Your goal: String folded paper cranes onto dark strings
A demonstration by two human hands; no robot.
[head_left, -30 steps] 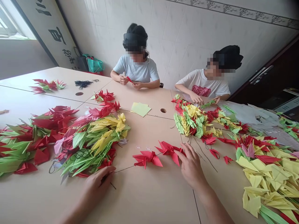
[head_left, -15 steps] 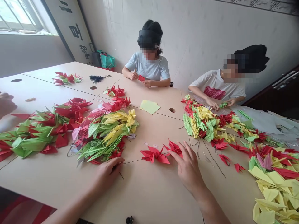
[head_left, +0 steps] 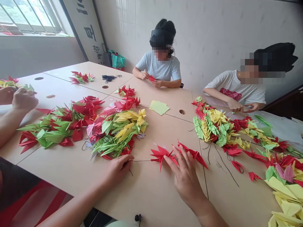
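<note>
My left hand (head_left: 121, 167) rests on the table, its fingers curled in a pinch, with a short dark cord end (head_left: 131, 172) poking out below them. A thin dark line runs from this hand towards a red folded paper crane (head_left: 161, 155). My right hand (head_left: 186, 176) lies over the cranes with its fingers apart. Its index fingertip touches the left crane, and the other fingers rest on a second red paper crane (head_left: 197, 155) at the right. Where the two cranes meet is partly hidden by the fingers.
Heaps of folded cranes flank my hands: a green and yellow heap (head_left: 118, 129), a red and green heap (head_left: 61, 126) and a yellow heap (head_left: 287, 201). Square paper sheets (head_left: 159, 107) lie ahead. Two people sit opposite; another person's hands (head_left: 25, 99) work at left. Loose cords (head_left: 224, 167) lie right.
The view has swung left. My right hand has shifted left over the cranes, its fingers now reaching the left one. My left hand stays pinched. Another person's hands show more at the left.
</note>
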